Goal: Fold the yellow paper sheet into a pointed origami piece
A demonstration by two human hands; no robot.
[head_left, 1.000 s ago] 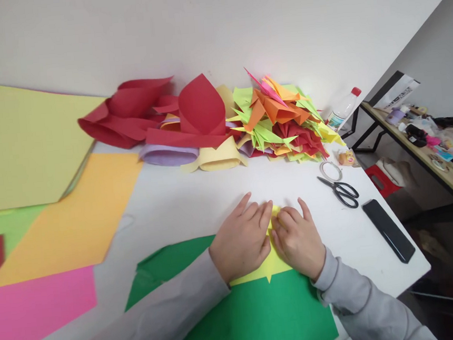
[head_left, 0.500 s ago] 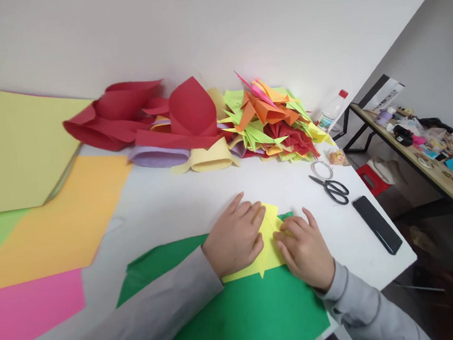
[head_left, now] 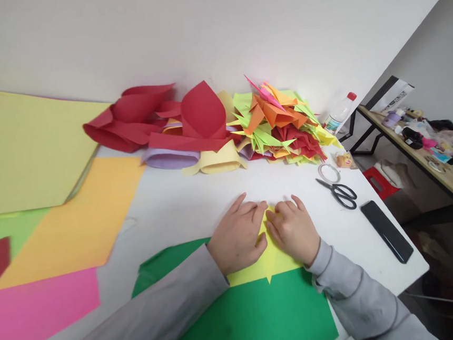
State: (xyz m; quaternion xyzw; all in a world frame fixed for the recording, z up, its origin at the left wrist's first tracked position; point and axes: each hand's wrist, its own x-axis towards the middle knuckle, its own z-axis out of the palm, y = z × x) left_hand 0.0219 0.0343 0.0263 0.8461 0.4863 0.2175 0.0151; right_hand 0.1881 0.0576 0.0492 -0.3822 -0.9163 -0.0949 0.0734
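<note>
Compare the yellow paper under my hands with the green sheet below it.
The yellow paper is smaller; the green sheet spreads well beyond it.
The yellow paper lies on top, touched by your left hand and right hand; the green sheet lies beneath.
The yellow paper's near edge has a small pointed tip; none shows on the green sheet.
Both are brightly coloured.

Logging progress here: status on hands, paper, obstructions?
Left hand and right hand on yellow paper. Paper over green sheet. Scissors off right, not in the way.
</note>
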